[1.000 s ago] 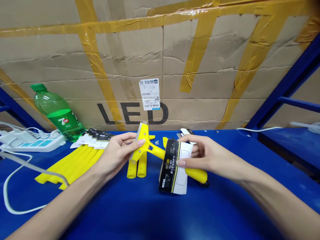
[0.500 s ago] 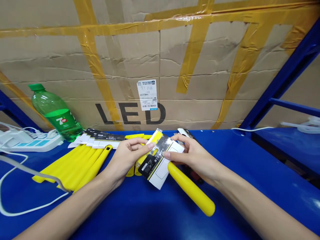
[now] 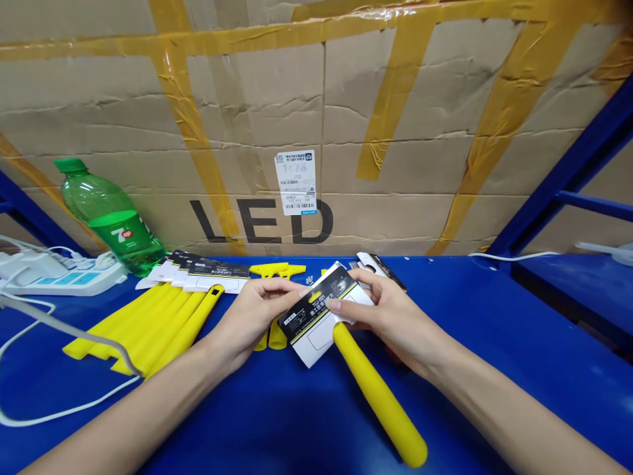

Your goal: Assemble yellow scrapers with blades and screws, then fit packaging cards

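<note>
Between my hands is a yellow scraper, its long round handle (image 3: pixel 380 396) pointing down to the right. A black and white printed card sleeve (image 3: pixel 321 316) covers its head, and a bit of yellow shows through a slot in the card. My left hand (image 3: pixel 257 310) pinches the card's upper left side between thumb and fingers. With the thumb on the card's face, my right hand (image 3: pixel 386 307) grips its right side near the top of the handle; those fingers are partly hidden behind. Yellow T-shaped scraper pieces (image 3: pixel 277 270) lie behind my left hand.
Left of my hands, several yellow-handled scrapers (image 3: pixel 163 323) lie fanned out with card sleeves (image 3: pixel 212 274). Beyond are a green bottle (image 3: pixel 116 221), a white power strip (image 3: pixel 74 277) and cables. More packaging cards (image 3: pixel 383 269) lie behind my right hand. A taped carton (image 3: pixel 257 132) backs the blue table (image 3: pixel 297 429).
The yellow head that stuck out above the card is now covered by it. The scraper's handle has swung slightly, its end lower in view. The camera view has shifted a little.
</note>
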A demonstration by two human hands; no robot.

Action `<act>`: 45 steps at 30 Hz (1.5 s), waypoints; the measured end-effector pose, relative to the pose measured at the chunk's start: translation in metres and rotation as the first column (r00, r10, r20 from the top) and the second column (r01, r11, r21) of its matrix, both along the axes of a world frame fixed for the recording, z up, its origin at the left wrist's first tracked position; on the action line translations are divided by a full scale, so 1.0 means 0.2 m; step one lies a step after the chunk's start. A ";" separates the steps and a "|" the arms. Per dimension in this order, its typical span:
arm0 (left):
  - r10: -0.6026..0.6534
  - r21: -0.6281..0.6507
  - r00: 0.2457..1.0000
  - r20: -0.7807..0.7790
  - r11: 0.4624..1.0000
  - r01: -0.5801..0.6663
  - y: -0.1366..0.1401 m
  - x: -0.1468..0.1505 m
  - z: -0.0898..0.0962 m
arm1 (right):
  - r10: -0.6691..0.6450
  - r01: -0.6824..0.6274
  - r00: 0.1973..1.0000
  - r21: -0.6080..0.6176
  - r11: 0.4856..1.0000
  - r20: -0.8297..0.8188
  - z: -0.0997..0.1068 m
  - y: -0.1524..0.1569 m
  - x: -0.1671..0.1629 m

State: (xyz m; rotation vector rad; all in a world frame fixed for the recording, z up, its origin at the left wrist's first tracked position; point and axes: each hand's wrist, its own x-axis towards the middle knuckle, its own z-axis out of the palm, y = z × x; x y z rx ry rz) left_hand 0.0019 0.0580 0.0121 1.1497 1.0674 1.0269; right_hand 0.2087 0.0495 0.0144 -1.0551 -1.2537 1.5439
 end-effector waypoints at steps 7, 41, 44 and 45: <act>0.023 -0.076 0.951 0.307 0.997 0.000 -0.01 0.03 0.06 | -0.176 0.153 0.946 -0.101 0.983 -0.272 0.04 0.05 -0.02; 0.183 0.267 0.227 -0.957 0.860 0.434 0.03 -0.75 0.18 | 0.327 -0.576 0.755 0.336 0.745 0.569 0.02 0.73 -0.84; 0.164 0.225 0.170 -0.972 0.858 0.461 0.05 -0.74 0.14 | 0.229 -0.571 0.737 0.406 0.713 0.636 -0.03 0.72 -0.89; 0.171 0.226 0.157 -0.973 0.852 0.472 0.05 -0.73 0.13 | 0.193 -0.563 0.735 0.426 0.708 0.650 -0.04 0.71 -0.89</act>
